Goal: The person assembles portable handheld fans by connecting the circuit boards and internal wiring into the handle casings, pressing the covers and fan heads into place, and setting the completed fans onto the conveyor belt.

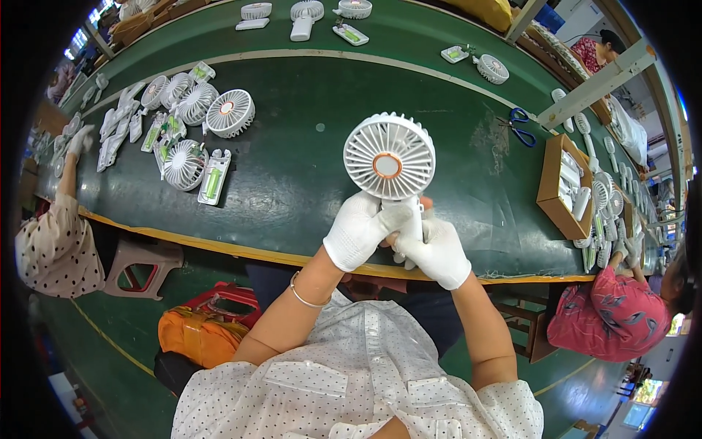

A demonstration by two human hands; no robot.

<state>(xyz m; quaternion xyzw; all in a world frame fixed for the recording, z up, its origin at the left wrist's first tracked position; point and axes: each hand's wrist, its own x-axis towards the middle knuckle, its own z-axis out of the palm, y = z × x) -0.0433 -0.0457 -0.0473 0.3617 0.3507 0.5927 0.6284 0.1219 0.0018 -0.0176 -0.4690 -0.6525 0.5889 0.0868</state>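
Note:
Upright in front of me is a white handheld fan (418, 157) with a round ribbed grille and an orange ring round its hub. My left hand (362, 233), in a white glove with some fingertips bare, closes round the upper handle just below the fan head. Lower on the same handle, my right hand (437, 252), gloved likewise, grips from the other side with its thumb against the handle. The handle is partly hidden by both hands. The fan is held near the front edge of the green table (307, 183).
To the left lies a pile of fan heads (196, 102), with an opened handle (213, 178) showing a green battery. Blue-handled scissors (520, 126) and a cardboard box (553, 172) of white parts are on the right. Co-workers sit at both sides. More fans (300, 22) stand along the far strip.

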